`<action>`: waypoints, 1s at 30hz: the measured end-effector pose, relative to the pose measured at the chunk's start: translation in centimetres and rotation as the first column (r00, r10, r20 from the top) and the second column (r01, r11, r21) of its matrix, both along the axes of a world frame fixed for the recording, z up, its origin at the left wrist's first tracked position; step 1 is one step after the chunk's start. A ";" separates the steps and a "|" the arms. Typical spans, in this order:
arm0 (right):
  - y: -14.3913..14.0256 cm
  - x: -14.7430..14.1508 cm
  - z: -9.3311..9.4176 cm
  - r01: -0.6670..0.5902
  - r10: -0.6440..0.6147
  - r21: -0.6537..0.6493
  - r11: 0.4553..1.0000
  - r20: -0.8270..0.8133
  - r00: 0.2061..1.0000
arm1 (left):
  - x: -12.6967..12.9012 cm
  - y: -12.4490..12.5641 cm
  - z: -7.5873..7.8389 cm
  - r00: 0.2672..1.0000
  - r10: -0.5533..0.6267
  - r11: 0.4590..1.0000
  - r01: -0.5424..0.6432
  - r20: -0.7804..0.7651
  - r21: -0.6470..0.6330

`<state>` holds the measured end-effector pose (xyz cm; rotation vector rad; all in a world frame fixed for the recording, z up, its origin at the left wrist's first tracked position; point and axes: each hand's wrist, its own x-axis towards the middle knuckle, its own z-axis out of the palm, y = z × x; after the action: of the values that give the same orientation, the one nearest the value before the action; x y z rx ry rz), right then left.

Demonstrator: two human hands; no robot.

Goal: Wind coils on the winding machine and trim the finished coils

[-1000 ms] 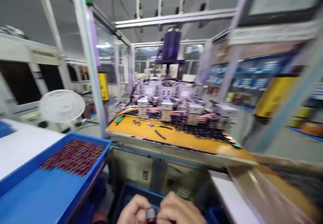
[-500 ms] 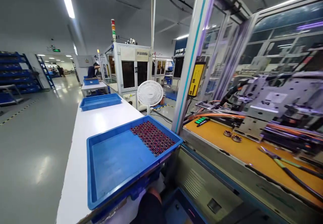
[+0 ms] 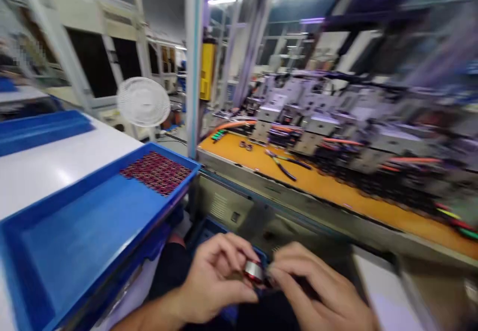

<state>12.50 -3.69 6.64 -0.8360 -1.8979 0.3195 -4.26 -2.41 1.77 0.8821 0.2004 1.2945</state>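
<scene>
My left hand is closed, with thumb and fingers round a small silvery cylindrical part with red edges. My right hand is just right of that part, its fingertips pinched together close to it. Motion blur hides what the pinch holds, if anything. Both hands are low in the view, above my dark-clothed lap. To the left, a large blue tray has many small dark red parts packed at its far right end.
The blue tray sits by a white table with another blue tray behind. A white fan stands beyond. On the right, a machine's orange bench holds pliers and two small round parts. A blue bin lies below.
The view has swung right and down, so the tray and fan sit further left. Both hands have come into view, the left one with the silvery cylindrical part.
</scene>
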 end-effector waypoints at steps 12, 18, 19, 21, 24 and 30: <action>-0.3 -1.0 0.1 -0.219 -0.113 -0.676 0.703 -0.411 0.905 | -0.5 1.5 0.4 0.898 0.272 0.961 -0.233 -0.345 0.152; 0.1 -0.9 -1.2 -0.483 -0.125 -0.743 0.464 -0.595 0.794 | -0.6 1.9 -0.2 0.934 0.205 0.973 -0.163 -0.292 0.160; 0.2 -0.9 -1.4 -0.505 -0.120 -0.738 0.448 -0.609 0.784 | -0.6 1.9 -0.2 0.938 0.197 0.974 -0.155 -0.287 0.164; 0.4 -1.0 -1.8 -0.546 -0.107 -0.721 0.427 -0.640 0.761 | -0.6 2.0 -0.2 0.945 0.181 0.976 -0.138 -0.272 0.170; 0.5 -1.0 -1.9 -0.618 -0.031 -0.663 0.423 -0.692 0.721 | -0.4 2.0 -0.2 0.951 0.153 0.980 -0.112 -0.268 0.162; 1.1 -0.9 -2.6 -0.245 0.024 -0.421 0.874 -0.465 0.885 | 0.0 2.4 -1.0 0.935 0.205 0.975 -0.171 -0.290 0.139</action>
<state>11.56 -2.63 4.05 -0.8471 -1.4551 1.0103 -4.25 -0.03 0.78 1.1812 0.4674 1.3522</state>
